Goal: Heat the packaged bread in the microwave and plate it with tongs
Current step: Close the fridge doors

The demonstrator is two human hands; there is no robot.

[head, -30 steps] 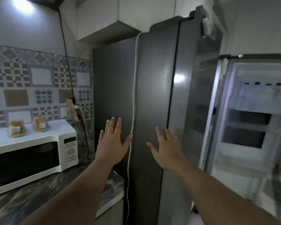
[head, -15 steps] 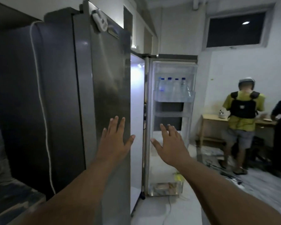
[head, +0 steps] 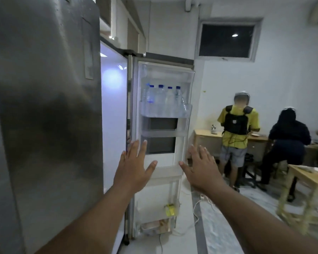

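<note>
My left hand (head: 134, 167) and my right hand (head: 200, 167) are both raised in front of me, palms forward, fingers spread, holding nothing. Beyond them stands the open fridge door (head: 163, 158), its inner shelves facing me. A shelf in the door holds several water bottles (head: 163, 101). The bottom door bin holds a yellow pack (head: 170, 209) and some wrapped items I cannot make out. The microwave, the packaged bread and the tongs are out of view.
The grey steel fridge side (head: 44, 116) fills the left. Two people stand at a wooden desk (head: 204, 134) at the back right, one in a yellow shirt (head: 237, 129), one in dark clothes (head: 288, 140). A wooden table (head: 308, 180) sits at right. Cables (head: 198, 208) lie on the floor.
My view has swung right, from the microwave and counter to the open fridge door and the room. Both hands stay raised and spread, now in front of the door shelves.
</note>
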